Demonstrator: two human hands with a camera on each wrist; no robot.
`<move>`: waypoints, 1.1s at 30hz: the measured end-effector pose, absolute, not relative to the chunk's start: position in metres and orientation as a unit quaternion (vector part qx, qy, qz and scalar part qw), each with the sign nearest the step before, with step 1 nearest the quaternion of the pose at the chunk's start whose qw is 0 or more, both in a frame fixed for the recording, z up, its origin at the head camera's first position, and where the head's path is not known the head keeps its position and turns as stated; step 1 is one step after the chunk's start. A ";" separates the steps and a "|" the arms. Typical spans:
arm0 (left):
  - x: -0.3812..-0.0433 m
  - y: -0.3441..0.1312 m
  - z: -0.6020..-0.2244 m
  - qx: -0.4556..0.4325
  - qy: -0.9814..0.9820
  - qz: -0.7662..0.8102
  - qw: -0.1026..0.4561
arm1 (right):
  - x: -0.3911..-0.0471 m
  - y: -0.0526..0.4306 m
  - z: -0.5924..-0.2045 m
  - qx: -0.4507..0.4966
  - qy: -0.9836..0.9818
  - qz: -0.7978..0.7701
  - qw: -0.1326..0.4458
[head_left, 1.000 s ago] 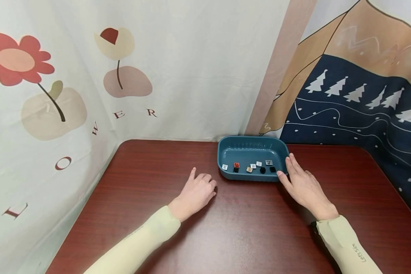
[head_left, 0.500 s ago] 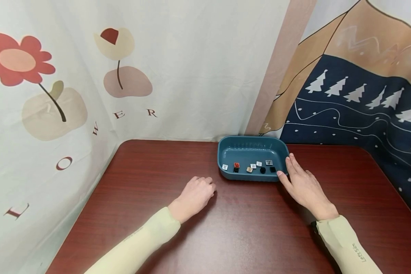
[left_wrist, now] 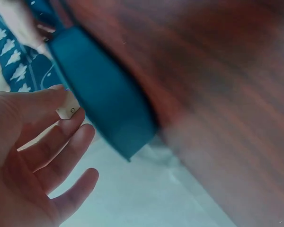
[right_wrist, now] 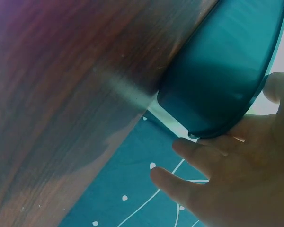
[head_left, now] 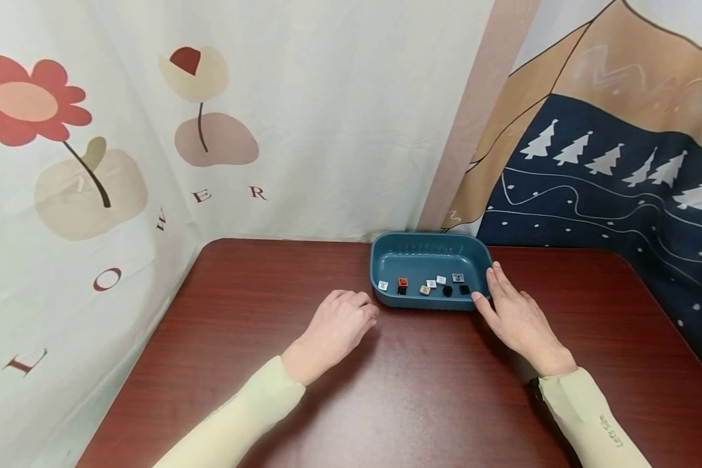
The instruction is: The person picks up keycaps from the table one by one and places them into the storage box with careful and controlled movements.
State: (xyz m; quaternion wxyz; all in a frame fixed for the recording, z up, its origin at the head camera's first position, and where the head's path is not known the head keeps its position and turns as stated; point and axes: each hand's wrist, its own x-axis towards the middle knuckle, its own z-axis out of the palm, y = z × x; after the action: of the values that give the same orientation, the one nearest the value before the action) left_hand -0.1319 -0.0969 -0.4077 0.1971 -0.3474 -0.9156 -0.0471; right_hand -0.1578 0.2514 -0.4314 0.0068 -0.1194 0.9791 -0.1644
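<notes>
My left hand (head_left: pixel 336 325) is beside the near left corner of the blue tray (head_left: pixel 431 304). Between thumb and index finger it pinches a small cream keycap (left_wrist: pixel 68 108) marked with a letter, as the left wrist view shows; the head view hides it behind the hand. My right hand (head_left: pixel 520 325) rests at the tray's right end, thumb at the rim and the other fingers nearly straight along the outer wall. Inside the tray lie several small keycaps, among them a red keycap (head_left: pixel 403 282), a tan keycap (head_left: pixel 424 290) and a grey keycap (head_left: pixel 458 277).
The tray stands near the far edge of a dark red wooden table (head_left: pixel 433 390). Behind it hangs a pale curtain (head_left: pixel 339 117) with printed flowers, and to the right a navy and tan cloth (head_left: pixel 597 195) with tree shapes.
My left hand first drew in its raised finger, then moved slightly right, closer to the tray. My right hand stays at the tray's end, and the tray's contents look unchanged.
</notes>
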 end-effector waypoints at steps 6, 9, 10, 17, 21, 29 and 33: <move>-0.132 -0.096 -0.395 -0.350 -0.905 -0.075 0.232 | -0.158 0.252 -0.432 -0.118 0.979 -0.165 0.006; -0.133 -0.095 -0.392 -0.354 -0.896 -0.084 0.254 | -0.158 0.252 -0.432 -0.117 0.979 -0.166 0.008; -0.133 -0.095 -0.392 -0.355 -0.894 -0.088 0.259 | -0.158 0.252 -0.432 -0.117 0.979 -0.166 0.008; -0.139 -0.092 -0.388 -0.355 -0.884 -0.117 0.281 | -0.158 0.252 -0.432 -0.117 0.979 -0.166 0.010; -0.142 -0.090 -0.387 -0.357 -0.875 -0.119 0.305 | -0.158 0.252 -0.432 -0.117 0.979 -0.166 0.010; -0.150 -0.079 -0.382 -0.353 -0.865 -0.127 0.334 | -0.159 0.252 -0.432 -0.116 0.980 -0.164 0.007; -0.154 -0.074 -0.381 -0.346 -0.870 -0.134 0.324 | -0.159 0.252 -0.432 -0.118 0.979 -0.164 0.007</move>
State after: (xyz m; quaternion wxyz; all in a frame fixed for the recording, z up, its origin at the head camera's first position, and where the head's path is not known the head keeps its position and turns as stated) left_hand -0.1539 -0.0735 -0.3807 0.3240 -0.3455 -0.8705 -0.1340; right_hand -0.1589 0.2519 -0.4323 0.0066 -0.1175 0.9795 -0.1637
